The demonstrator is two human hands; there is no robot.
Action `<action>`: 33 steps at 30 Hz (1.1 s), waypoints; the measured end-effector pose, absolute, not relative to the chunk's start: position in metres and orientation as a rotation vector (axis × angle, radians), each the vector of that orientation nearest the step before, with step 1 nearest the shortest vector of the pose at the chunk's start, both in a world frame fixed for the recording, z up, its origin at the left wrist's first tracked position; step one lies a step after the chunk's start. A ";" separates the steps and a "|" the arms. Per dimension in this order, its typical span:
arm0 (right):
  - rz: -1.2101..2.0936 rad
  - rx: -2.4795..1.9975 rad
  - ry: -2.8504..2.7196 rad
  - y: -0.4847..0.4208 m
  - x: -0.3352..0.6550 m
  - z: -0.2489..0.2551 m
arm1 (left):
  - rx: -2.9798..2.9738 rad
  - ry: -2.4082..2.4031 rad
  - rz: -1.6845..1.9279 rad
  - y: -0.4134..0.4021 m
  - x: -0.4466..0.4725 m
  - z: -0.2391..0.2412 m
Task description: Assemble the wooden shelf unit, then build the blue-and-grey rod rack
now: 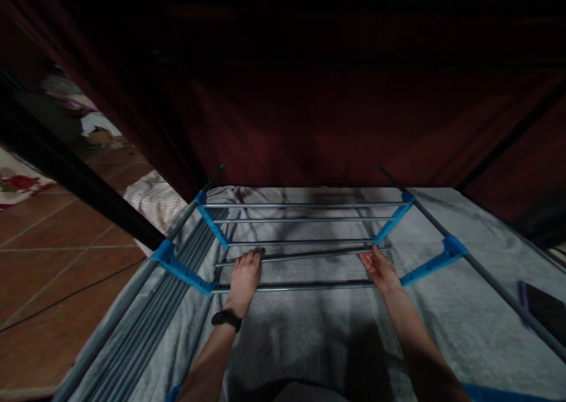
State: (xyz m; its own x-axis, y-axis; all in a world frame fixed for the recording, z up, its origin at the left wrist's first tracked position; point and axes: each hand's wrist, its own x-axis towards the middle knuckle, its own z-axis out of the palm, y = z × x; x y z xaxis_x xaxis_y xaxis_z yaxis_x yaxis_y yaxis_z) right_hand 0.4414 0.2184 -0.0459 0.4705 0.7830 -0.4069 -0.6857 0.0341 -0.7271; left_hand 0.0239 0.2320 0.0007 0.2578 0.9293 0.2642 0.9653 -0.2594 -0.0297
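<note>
My left hand [246, 275], with a dark band on its wrist, is closed over a thin grey metal rod [309, 254] near its left end. Near the rod's other end, the fingers of my right hand [379, 267] pinch it from below. The rod slants slightly, higher on the right, and lies between the crossbars of a rack frame [305, 205]. Blue plastic brackets join the frame's tubes, among them a left bracket [183, 270] and a right bracket [435, 262]. The front crossbar [309, 286] runs just below both hands.
Several loose grey rods [154, 307] lie in a bundle on the left. Everything rests on a grey blanket [300, 337]. A dark phone-like object [543, 310] lies at the right. Dark red fabric [305, 131] hangs behind, and a tiled floor [57, 272] shows at left.
</note>
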 end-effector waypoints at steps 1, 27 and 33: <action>1.135 -1.041 -0.094 0.221 0.443 -0.048 | -2.357 -1.774 -0.286 0.232 0.026 0.000; 1.110 -1.032 -0.096 0.223 0.451 -0.059 | -2.535 -1.713 -0.336 0.235 0.026 -0.015; 1.043 -1.058 -0.057 0.227 0.453 -0.064 | -2.545 -1.700 -0.349 0.233 0.026 -0.014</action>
State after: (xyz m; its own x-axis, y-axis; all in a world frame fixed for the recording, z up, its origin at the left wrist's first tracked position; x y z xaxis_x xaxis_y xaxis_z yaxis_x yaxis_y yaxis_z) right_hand 0.4530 0.2271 -0.0645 0.5477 0.7244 -0.4186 -0.6740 0.0856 -0.7337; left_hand 0.0264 0.2334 -0.0137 0.3657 0.9042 0.2207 0.9180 -0.3895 0.0744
